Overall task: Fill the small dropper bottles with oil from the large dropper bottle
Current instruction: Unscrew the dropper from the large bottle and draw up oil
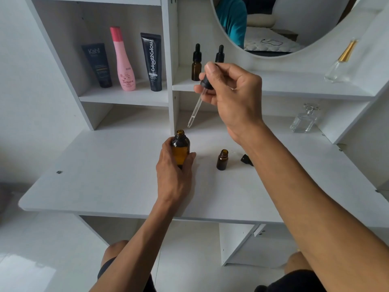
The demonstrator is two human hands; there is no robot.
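Soft, even daylight fills the white room, leaving only faint shadows under the shelf (pixel 126 98) boards and beside the hands. The glossy floor (pixel 25 268) at lower left glares pale, and the wide lens bows straight edges outward near the borders.

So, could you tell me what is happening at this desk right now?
A person is decanting oil. The left hand grips the large amber bottle, open, on the desk. The right hand holds its dropper above the neck. A small open bottle stands to the right, with its cap beside it.
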